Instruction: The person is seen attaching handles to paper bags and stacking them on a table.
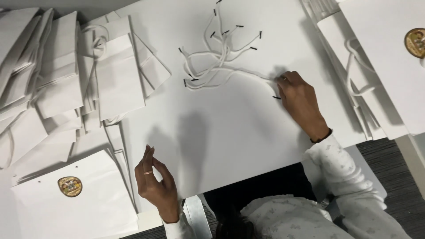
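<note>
A tangle of white cords with black tips [212, 59] lies on the white table [230, 128] at the far middle. My right hand [299, 99] rests on the table at the right end of the tangle and pinches one white cord between its fingertips. One black tip shows just beside its thumb. My left hand [155, 181] hovers near the front edge with its fingers loosely curled and apart, holding nothing. It wears a thin ring. A flat white paper bag with a round gold emblem [71, 194] lies just left of that hand.
Heaped folded white paper bags [57, 75] fill the left side of the table. More white bags with cord handles [376, 66] are stacked at the right, one bearing a round gold emblem. A grey carpet [394, 168] shows at the lower right.
</note>
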